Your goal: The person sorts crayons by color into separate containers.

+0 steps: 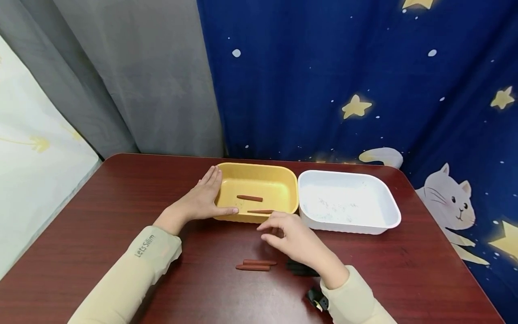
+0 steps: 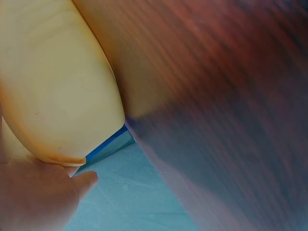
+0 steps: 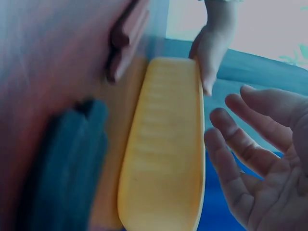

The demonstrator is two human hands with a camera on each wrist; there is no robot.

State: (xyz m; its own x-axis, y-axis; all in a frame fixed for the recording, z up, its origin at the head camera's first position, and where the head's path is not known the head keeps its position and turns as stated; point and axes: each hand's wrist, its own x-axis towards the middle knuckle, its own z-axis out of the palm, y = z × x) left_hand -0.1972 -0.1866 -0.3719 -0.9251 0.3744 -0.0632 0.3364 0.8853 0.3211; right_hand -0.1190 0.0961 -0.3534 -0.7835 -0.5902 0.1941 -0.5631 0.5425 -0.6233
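Observation:
My left hand (image 1: 199,199) rests on the left end of a yellow plastic tub (image 1: 292,189), fingers straight along that side and thumb over the front rim. Inside lie two reddish-brown crayon-like sticks, one on the floor (image 1: 249,198) and one by the front wall (image 1: 259,211). At the front right corner hovers my right hand (image 1: 289,235), its loosely bent fingers holding nothing, as the right wrist view also shows. Two more brown sticks (image 1: 252,267) lie side by side on the table. Black sticks (image 1: 298,268), partly hidden by my right forearm, lie to their right.
A white tub (image 1: 390,204) with dark specks on its floor stands against the yellow tub's right side. Both stand near the far edge of the dark red table (image 1: 194,270). Grey and blue curtains (image 1: 283,81) hang behind it.

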